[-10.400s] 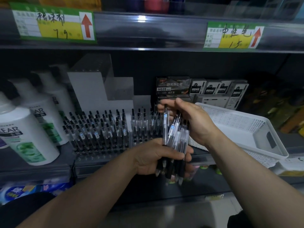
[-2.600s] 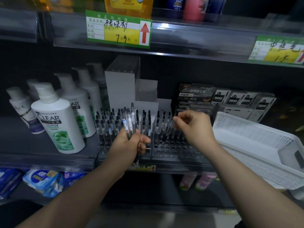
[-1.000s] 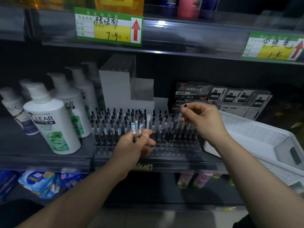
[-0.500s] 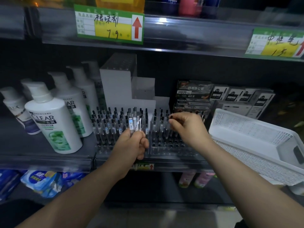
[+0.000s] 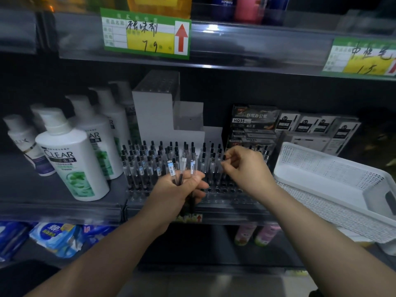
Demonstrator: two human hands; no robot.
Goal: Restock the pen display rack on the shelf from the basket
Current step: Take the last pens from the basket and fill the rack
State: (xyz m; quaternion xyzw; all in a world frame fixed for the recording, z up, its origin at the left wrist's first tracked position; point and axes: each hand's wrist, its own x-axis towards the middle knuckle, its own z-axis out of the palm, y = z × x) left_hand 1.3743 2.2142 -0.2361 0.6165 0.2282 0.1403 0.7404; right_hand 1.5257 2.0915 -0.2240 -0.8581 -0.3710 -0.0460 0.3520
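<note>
Three pens (image 5: 182, 168) stand out of the left hand (image 5: 180, 189), which is closed around their lower barrels; the tips are hidden inside the fist and below it. Their long axes run near upright, clicker ends up, leaning slightly away from the camera. The right hand (image 5: 246, 166) hovers over the right part of the rack (image 5: 222, 190), with thumb and forefinger pinched on the dark top of one pen (image 5: 224, 157). That pen's barrel is hard to make out against the dim rack, so whether it is seated in a hole cannot be told. The rack sits on the shelf (image 5: 60, 207) between the shampoo bottles (image 5: 70, 161) and the basket (image 5: 334, 179). Its rear rows are filled with upright pens, clickers up; the front rows show open holes. The basket lies tilted at the right, its far end cut off by the frame edge. Its contents are not visible from this angle. Low light blurs the pen labels.
</note>
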